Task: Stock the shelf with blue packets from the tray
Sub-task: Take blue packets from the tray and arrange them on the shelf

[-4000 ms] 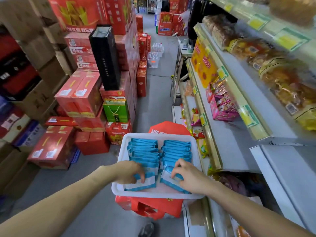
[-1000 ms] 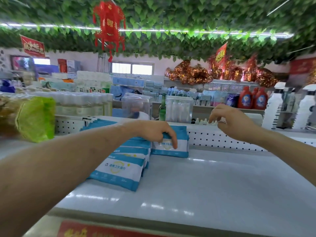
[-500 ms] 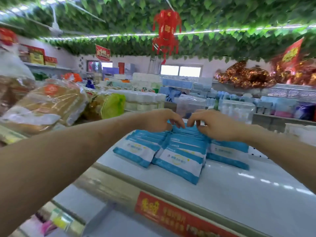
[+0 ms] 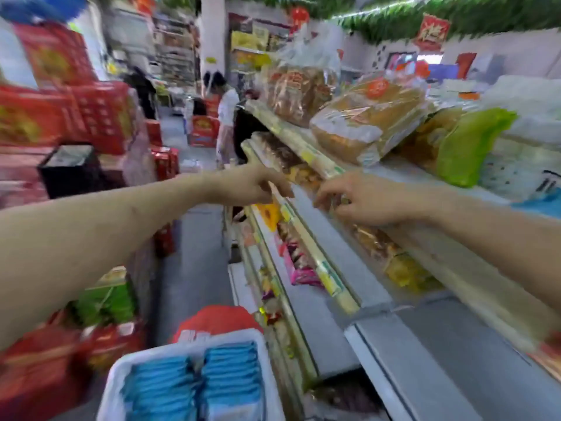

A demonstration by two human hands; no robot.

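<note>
My view has swung off the top shelf [image 4: 403,174] and down the aisle. Half a second ago both hands were pressing on the fanned row of blue packets laid there; now neither touches anything. The left hand [image 4: 255,186] hangs in front of the shelf edge with its fingers loosely curled and nothing in them. The right hand [image 4: 364,202] hovers just beside it, over the lip of the shelf, also slack and empty. The frame is smeared by the turn, so I cannot read finer detail in the fingers. A sliver of blue [image 4: 543,205] at the far right edge, behind my right forearm, is probably the batch I just set down, though it is too blurred to be sure. The remaining blue packets [image 4: 194,381] lie in two stacked rows in the white tray [image 4: 121,372] at the bottom of the view, well below both hands, and the tray rests on a red bag [image 4: 218,320]. On the shelf to the left of that sliver lie a green bag [image 4: 467,144] and wrapped bread [image 4: 364,117]. I judge one load placed and the task far from finished: the tray looks well filled, so the next move is down to it for another handful.
</note>
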